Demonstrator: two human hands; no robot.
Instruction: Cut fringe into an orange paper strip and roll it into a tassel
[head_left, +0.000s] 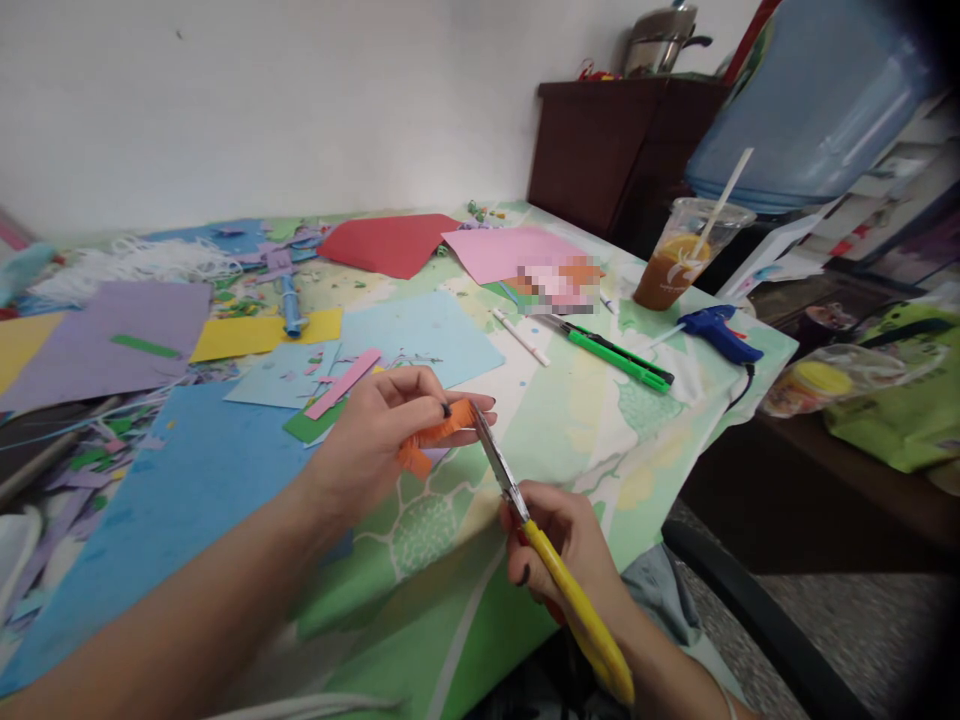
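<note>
My left hand [397, 420] pinches an orange paper strip [442, 428] between thumb and fingers, and one end of the strip hangs down below the hand. In my right hand [566, 540] is a pair of scissors [574, 605] with yellow handles, its blades pointing up and away from me. The blade tips meet the right end of the orange strip, next to my left fingertips. Whether the blades are fully closed I cannot tell. A pink strip [343, 384] and a green piece [315, 424] lie just left of my left hand.
Sheets of blue [202, 480], purple [142, 330], red [390, 245] and pink paper [510, 250] cover much of the table, with scraps at left. A green utility knife [619, 358], a white stick [520, 336], a blue glue gun [724, 333] and a drink cup [675, 265] are at right.
</note>
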